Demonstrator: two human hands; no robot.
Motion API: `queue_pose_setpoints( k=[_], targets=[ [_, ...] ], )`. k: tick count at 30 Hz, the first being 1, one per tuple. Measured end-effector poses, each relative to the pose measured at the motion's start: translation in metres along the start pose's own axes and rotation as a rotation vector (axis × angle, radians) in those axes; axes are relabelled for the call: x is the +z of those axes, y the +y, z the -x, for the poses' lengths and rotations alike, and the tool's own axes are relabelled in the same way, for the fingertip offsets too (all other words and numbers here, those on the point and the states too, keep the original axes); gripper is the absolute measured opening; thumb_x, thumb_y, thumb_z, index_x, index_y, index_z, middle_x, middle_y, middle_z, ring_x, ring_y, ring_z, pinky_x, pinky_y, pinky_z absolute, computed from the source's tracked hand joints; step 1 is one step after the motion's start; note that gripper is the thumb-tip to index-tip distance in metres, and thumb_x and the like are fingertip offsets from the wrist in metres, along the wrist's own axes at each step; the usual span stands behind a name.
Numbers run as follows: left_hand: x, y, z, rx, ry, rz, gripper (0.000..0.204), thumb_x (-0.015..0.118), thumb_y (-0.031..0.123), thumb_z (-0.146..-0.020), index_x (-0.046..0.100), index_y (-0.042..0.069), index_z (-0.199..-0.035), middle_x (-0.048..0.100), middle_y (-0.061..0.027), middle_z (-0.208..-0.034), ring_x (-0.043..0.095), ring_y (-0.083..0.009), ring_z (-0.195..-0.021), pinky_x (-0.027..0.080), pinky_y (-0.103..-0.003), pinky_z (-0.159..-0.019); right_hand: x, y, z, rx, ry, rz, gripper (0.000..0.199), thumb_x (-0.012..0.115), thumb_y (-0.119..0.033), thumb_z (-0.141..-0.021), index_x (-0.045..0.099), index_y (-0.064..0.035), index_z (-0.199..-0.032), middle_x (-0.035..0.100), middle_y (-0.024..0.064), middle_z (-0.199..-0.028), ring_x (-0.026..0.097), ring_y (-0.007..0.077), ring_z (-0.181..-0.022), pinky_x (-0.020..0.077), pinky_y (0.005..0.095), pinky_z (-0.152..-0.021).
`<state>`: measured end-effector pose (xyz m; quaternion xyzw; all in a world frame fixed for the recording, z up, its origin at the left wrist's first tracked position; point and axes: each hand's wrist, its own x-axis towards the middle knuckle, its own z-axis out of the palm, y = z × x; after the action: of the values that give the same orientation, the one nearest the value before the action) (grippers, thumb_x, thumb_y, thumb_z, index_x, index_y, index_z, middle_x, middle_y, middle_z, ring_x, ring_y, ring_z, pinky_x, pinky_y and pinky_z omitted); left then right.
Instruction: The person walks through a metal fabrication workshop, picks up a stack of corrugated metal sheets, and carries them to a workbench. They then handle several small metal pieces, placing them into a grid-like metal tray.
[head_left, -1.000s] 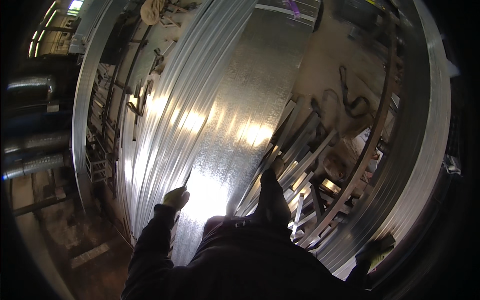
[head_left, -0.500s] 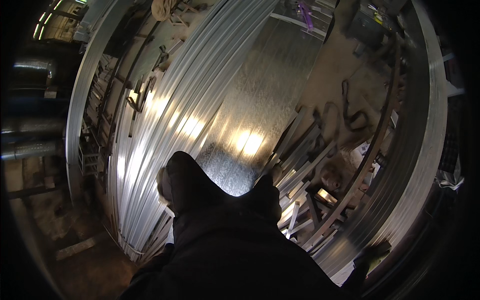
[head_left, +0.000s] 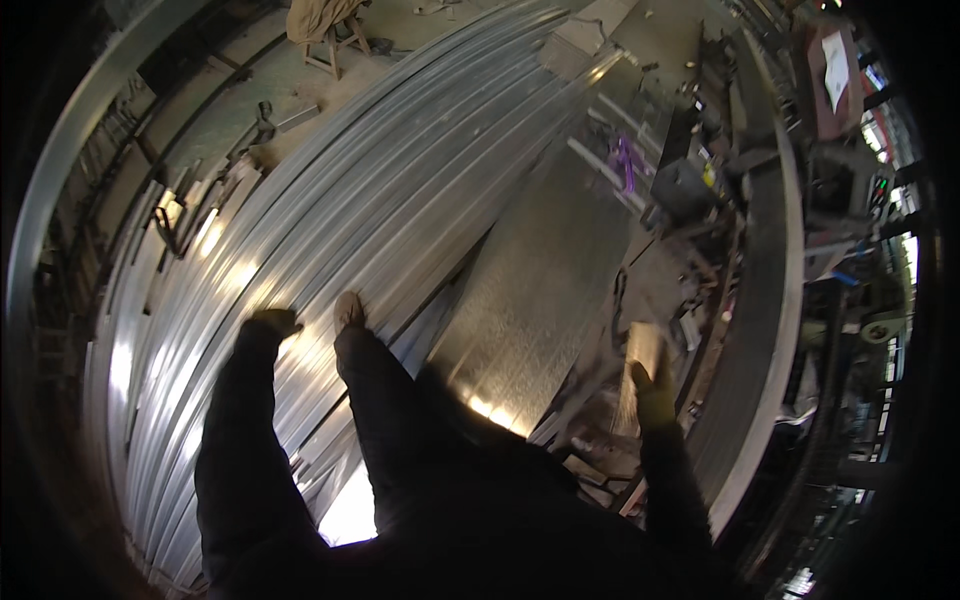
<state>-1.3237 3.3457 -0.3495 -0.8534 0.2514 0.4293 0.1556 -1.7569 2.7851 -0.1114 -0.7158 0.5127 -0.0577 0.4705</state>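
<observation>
Long ribbed metal sheets (head_left: 330,230) are stacked flat and fill most of the view, running from the lower left up toward the top middle. A flat speckled metal sheet (head_left: 540,280) lies along their right edge. Right of that the floor is packed with scrap and tools, so not much open room there.

The person's left hand (head_left: 272,322), in a dark glove, rests on the ribbed sheets near the stack's middle; can't tell how far it's curled. A shoe (head_left: 348,308) is planted on the sheets just beside it. The right hand (head_left: 652,388), gloved, is closed around a small pale metal piece (head_left: 643,345) off the flat sheet's right edge.
</observation>
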Motion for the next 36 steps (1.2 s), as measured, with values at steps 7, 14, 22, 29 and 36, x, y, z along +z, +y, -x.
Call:
queue_pose_setpoints(
  k=[7,14,22,29,36],
  targets=[
    [-0.282,-0.097,-0.088,0.105,0.923,0.419,0.043,0.058,0.046,-0.102,0.072,0.011,-0.123,0.077,-0.0197,-0.112,0.073,-0.0415,-0.103,0.056,-0.053,-0.092,0.108,-0.307,-0.027,-0.572,-0.358,0.472,0.084,0.072,-0.017,-0.104,0.021,0.0019,-0.168,0.042,0.0236,-0.167,0.046,0.0282,-0.15,0.0413,0.0349,-0.119],
    [-0.124,-0.165,-0.041,0.145,0.147,0.49,0.061,0.048,0.064,-0.104,0.068,0.016,-0.135,0.073,-0.0161,-0.131,0.07,-0.0407,-0.116,0.055,-0.053,-0.1,0.055,-0.154,-0.032,-0.124,-0.09,0.547,0.076,0.076,-0.011,-0.1,0.034,-0.0025,-0.163,0.063,0.0203,-0.141,0.063,0.0282,-0.126,0.0521,0.0363,-0.102],
    [-0.101,-0.26,0.104,-0.022,-0.282,0.289,0.067,0.037,0.055,-0.109,0.069,0.004,-0.136,0.063,-0.0228,-0.147,0.057,-0.0376,-0.14,0.041,-0.05,-0.119,0.133,0.067,0.027,0.51,-0.043,-0.223,0.078,0.088,-0.03,-0.088,0.046,0.0011,-0.146,0.067,0.0208,-0.125,0.067,0.0299,-0.106,0.0586,0.0415,-0.081],
    [-0.244,-0.211,0.055,0.102,0.011,0.247,0.049,0.04,0.041,-0.109,0.072,0.007,-0.125,0.073,-0.0234,-0.127,0.068,-0.0448,-0.117,0.052,-0.057,-0.1,0.236,-0.064,-0.145,0.414,-0.25,0.259,0.052,0.064,-0.013,-0.103,0.048,-0.0014,-0.152,0.07,0.0215,-0.121,0.07,0.0298,-0.105,0.055,0.0519,-0.097],
    [-0.376,-0.098,-0.053,0.18,-0.096,0.469,0.055,0.039,0.047,-0.109,0.072,0.007,-0.126,0.072,-0.0252,-0.129,0.066,-0.0427,-0.124,0.05,-0.054,-0.105,0.217,-0.213,-0.371,0.265,-0.086,-0.243,0.063,0.076,-0.024,-0.099,0.045,-0.0064,-0.151,0.071,0.0215,-0.121,0.069,0.0327,-0.107,0.0554,0.0509,-0.089]
  ],
)
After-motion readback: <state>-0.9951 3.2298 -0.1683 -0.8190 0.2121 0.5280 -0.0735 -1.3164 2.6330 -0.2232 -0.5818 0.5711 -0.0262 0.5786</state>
